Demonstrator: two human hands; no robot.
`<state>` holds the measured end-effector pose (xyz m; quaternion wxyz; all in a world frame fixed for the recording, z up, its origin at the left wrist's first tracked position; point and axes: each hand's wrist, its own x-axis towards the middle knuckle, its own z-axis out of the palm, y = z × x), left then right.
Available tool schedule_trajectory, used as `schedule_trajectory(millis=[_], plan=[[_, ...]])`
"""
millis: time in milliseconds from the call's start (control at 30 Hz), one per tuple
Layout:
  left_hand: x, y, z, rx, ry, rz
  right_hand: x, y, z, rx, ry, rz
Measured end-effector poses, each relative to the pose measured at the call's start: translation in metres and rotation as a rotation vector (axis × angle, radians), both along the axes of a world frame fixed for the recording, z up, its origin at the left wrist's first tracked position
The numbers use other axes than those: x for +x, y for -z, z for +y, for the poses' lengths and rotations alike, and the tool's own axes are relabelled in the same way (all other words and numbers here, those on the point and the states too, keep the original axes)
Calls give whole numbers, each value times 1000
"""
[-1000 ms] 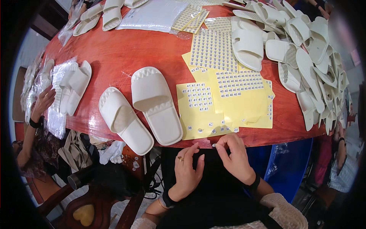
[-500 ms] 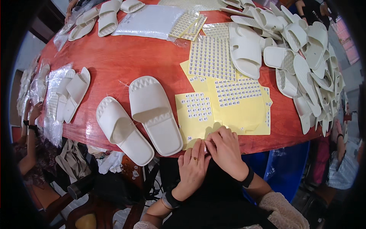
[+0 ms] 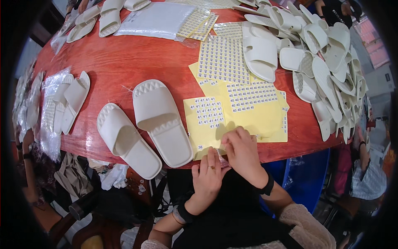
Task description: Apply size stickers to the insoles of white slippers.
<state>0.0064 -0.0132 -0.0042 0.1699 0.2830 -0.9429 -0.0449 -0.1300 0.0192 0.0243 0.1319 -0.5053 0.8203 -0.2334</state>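
Note:
My left hand (image 3: 207,176), a ring on one finger, is at the table's front edge. Its fingertips are closed on the near edge of a yellow sticker sheet (image 3: 206,135) printed with small number labels. A small shiny clear piece (image 3: 223,159) shows by its thumb; what it is I cannot tell. Just above and right of it, my right hand (image 3: 243,155) is pinched over the sheet, and anything between its fingertips is too small to name. Left of the sheet lie two white slippers, one nearer the edge (image 3: 128,141) and one beside it (image 3: 163,122).
More sticker sheets (image 3: 253,99) overlap behind my hands. A heap of white slippers (image 3: 327,70) covers the table's right side. At the back lies a white plastic bag (image 3: 155,20); at left, slippers (image 3: 75,103) rest on clear wrap. A blue bin (image 3: 304,180) stands below the edge. Other people sit at both sides.
My right hand has lifted away from the left fingertips, up over the sheet. My left hand stays at the sheet's near edge. The whole view has shifted slightly.

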Motion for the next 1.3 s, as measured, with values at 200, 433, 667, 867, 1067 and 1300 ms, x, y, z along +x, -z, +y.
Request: schedule_trajectory(millis=[200,433,667,867,1067,1300], plan=[[10,-14,-1,504,-34,205,-13,-13,26,-245,205,-294],[14,-20,5,521,17,418,2,-98,82,-1127,-130,-148],[5,-17,18,487,86,337,34,-142,97,-1449,-48,418],[0,-18,26,469,107,290,39,-135,99,-1522,-72,328],[-6,-19,32,478,121,264,39,-125,104,-1503,-48,300],[-12,-19,31,483,137,262,32,-114,99,-1489,-16,215]])
